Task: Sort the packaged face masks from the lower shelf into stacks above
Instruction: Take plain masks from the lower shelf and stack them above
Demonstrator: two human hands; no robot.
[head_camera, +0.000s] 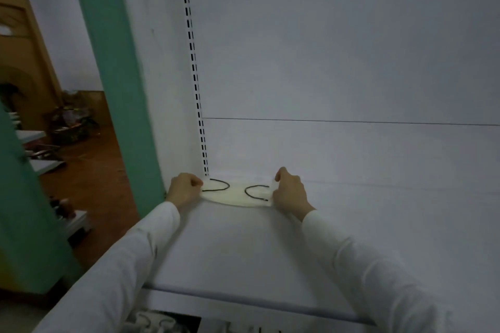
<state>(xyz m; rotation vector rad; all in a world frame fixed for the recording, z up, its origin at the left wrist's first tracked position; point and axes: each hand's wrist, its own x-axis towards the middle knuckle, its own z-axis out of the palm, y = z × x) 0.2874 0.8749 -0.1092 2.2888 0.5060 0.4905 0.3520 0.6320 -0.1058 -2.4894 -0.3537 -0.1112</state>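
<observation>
- Cream-white in its clear wrapper, the packaged mask [235,196] lies flat on the white upper shelf [243,251]. It sits in the back left corner, just beside the slotted upright [195,76], and its black ear loops [217,186] show through the film.
- Both hands hold it. The left hand [184,189] pinches the left end with curled fingers, and the right hand [289,193] pinches the right end. Neither hand is spread wide.
- I see no other pack on this shelf, so this one probably starts a stack. If it sits crooked in the corner, packs laid on top later would likely lean or fan out.
- Film on smooth painted metal looks slippery. Letting go of one end before the other could drag the pack askew.
- The wrapper may cling to the fingers, so a quick lift could carry the pack up and drop it out of place.
- The left end is tight against the upright, and a wrapper corner might snag in a slot there. I cannot tell whether they touch.
- More masks [159,322] show dimly on the lower shelf at the bottom edge, too blurred to tell their kinds. Mixing kinds in one stack is the main sorting risk.
- Both sleeves reach across the shelf, and a careless pull back could brush the pack forward.
</observation>
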